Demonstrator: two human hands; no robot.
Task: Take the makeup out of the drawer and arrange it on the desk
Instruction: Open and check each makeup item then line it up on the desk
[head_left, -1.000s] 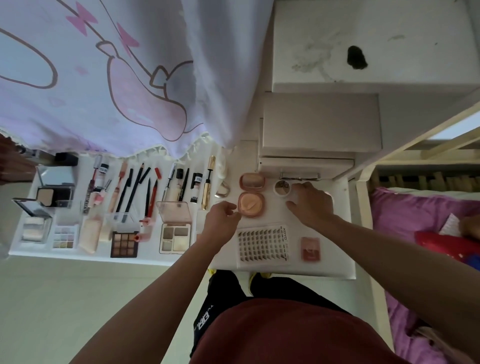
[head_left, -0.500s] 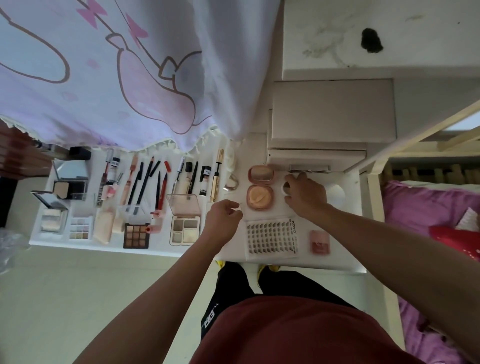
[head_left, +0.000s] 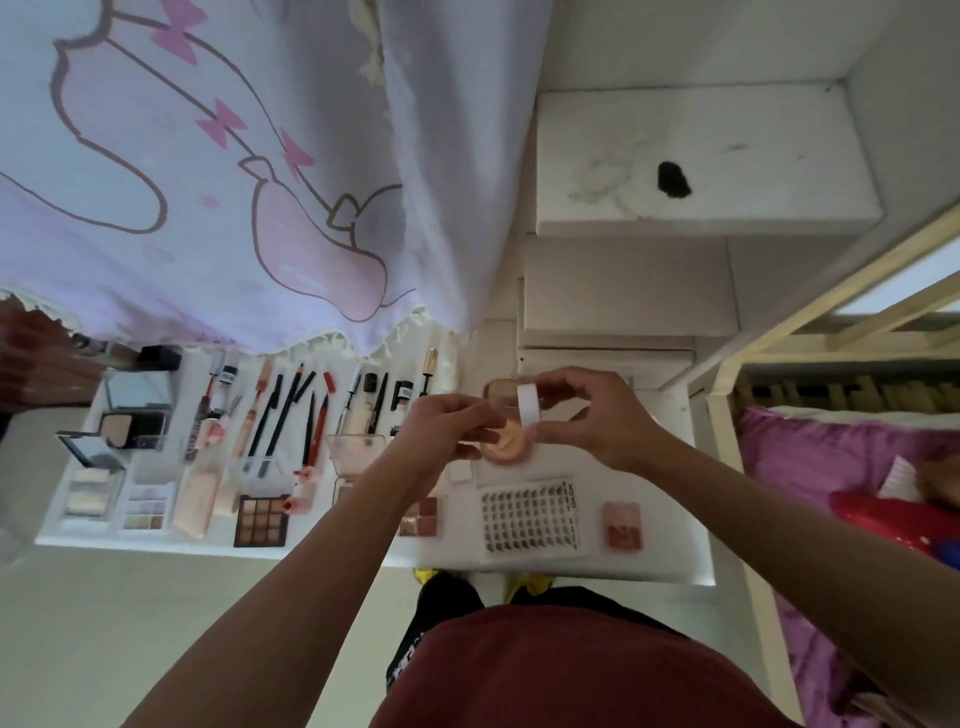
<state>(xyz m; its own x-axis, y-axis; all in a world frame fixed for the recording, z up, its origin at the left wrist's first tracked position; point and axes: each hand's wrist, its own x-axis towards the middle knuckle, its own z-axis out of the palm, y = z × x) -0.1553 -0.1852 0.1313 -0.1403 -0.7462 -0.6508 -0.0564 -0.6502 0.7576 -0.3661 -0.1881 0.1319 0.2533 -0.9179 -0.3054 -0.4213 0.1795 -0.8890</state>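
Both hands are raised just above the far right part of the white table (head_left: 670, 540). The right hand (head_left: 602, 415) grips a small round white jar (head_left: 529, 409) between thumb and fingers, and the jar is turned on edge toward the camera. The left hand (head_left: 441, 431) has its fingers curled and reaching toward the jar's left face; whether they pinch it or only come close cannot be told. Directly under the jar lies a round peach powder compact (head_left: 504, 448) with its lid open, partly hidden by the hands. Nearer than the compact sits a white tray of dark false lashes (head_left: 530, 514), and to its right is a small pink square compact (head_left: 622, 526). Left of the hands, a row of dark pencils (head_left: 283, 415) and tubes lies on the table, with a brown nine-pan palette (head_left: 260, 519) at the near edge. A lilac curtain with pink cartoon print (head_left: 234, 182) hangs over the far side.
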